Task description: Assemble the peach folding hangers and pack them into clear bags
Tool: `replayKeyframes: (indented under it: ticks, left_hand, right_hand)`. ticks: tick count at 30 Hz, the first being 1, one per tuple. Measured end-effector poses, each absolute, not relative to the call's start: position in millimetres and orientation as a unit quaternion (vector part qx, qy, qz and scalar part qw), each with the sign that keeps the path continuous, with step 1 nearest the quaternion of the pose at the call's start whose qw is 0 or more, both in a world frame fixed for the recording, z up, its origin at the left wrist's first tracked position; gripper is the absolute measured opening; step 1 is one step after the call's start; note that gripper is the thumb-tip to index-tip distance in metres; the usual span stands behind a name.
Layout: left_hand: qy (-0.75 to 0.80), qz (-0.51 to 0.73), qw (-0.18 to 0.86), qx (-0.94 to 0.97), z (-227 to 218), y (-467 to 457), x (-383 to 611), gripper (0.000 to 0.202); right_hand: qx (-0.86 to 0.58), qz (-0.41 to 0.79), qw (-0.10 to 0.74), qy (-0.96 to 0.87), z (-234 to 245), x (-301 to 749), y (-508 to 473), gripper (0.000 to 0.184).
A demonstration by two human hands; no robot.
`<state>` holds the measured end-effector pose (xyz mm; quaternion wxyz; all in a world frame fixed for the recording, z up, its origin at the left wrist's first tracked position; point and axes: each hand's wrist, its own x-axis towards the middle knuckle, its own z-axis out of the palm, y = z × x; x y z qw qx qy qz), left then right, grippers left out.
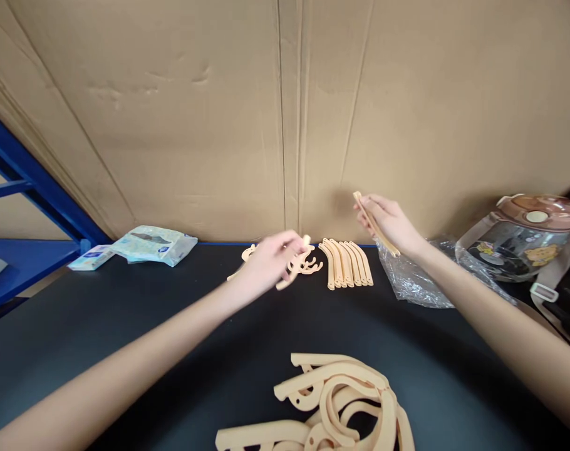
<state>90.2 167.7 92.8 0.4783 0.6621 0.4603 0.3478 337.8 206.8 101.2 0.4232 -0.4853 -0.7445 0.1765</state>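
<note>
My left hand (270,260) is closed on a cream plastic hook-shaped piece (294,272) just above the black tabletop, over a small heap of similar hooked pieces (308,265). My right hand (391,222) is raised in front of the cardboard wall and pinches a thin cream strip (375,227) that slants downward. Between the hands, a neat row of several curved cream strips (347,263) lies on the table. A loose pile of larger curved cream parts (332,407) sits at the near edge.
A crumpled clear plastic bag (414,279) lies under my right wrist. A clear jug with a brown lid (524,235) stands at the right. Tissue packets (153,244) lie at the back left beside a blue metal rack (31,188). Cardboard (285,113) walls the back.
</note>
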Motion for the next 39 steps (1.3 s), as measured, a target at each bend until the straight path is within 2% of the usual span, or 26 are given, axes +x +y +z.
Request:
replayKeyframes:
  ticks: [3,5,11,15,17,20,23,27,30,37,39]
  left_hand:
    - [0.522,0.34,0.428,0.655,102.3,196.2,56.7,0.03]
    - [0.571,0.321,0.388,0.648,97.6,212.2,40.7,0.031]
    - [0.663,0.255,0.237,0.662,60.6,234.1,27.2,0.028]
    - [0.685,0.19,0.155,0.686,65.6,225.7,18.6,0.05]
    - [0.68,0.139,0.147,0.705,74.4,213.1,13.1,0.063]
    - [0.657,0.066,0.151,0.736,81.9,189.1,10.4,0.07]
    - [0.641,0.029,0.135,0.755,78.2,170.9,15.7,0.069]
    - [0.618,0.019,0.12,0.777,67.6,167.7,25.5,0.053]
    - [0.607,0.018,0.106,0.787,65.9,173.1,30.2,0.048]
    - [0.619,0.004,0.02,0.785,85.9,149.5,46.0,0.042]
    - [0.591,-0.006,0.04,0.806,91.9,132.3,53.0,0.036]
  right_hand:
    - [-0.478,0.177,0.476,-0.717,108.5,351.7,203.0,0.025]
    - [-0.478,0.149,0.478,-0.721,106.4,354.9,192.9,0.022]
    - [-0.49,-0.007,0.37,-0.789,70.8,357.5,163.2,0.015]
    - [-0.435,-0.116,0.285,-0.846,45.4,364.4,158.3,0.011]
    - [-0.43,-0.161,0.251,-0.852,37.1,368.3,157.5,0.013]
    - [-0.426,-0.195,0.224,-0.855,29.6,372.2,156.4,0.019]
    - [-0.434,-0.163,0.231,-0.856,26.7,372.2,156.5,0.021]
    - [-0.441,-0.054,0.249,-0.861,27.2,368.7,158.6,0.017]
    - [-0.439,0.017,0.241,-0.866,28.7,366.9,158.6,0.018]
    - [-0.427,0.105,0.224,-0.869,33.3,363.0,153.9,0.024]
    - [-0.425,0.109,0.221,-0.871,33.3,363.1,154.8,0.025]
